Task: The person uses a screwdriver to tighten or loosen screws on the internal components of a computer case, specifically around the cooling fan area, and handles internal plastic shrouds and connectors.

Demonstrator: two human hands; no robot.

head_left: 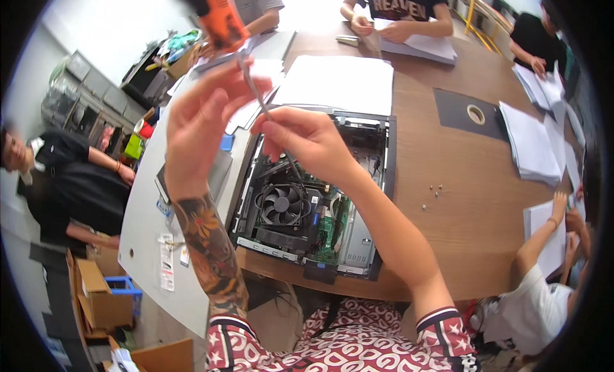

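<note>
A blurred orange-and-black object (220, 23) hangs at the top, with a long grey cable-like strand (254, 89) below it. My right hand (307, 138) pinches that strand, which continues as a darker length down into an open computer case (358, 247). My left hand (201, 119) is raised beside the strand, fingers loosely curved and thumb apart; whether its fingertips touch the strand is unclear. Inside the case are a black fan (281, 204) and a green circuit board (329, 228).
Paper stacks (339, 81) lie behind the case and on the right (531, 142). A tape roll (475, 114) rests on a dark sheet; small screws (437, 188) lie nearby. Several people surround the table, including one in black at left (83, 193). Cardboard boxes (102, 295) stand lower left.
</note>
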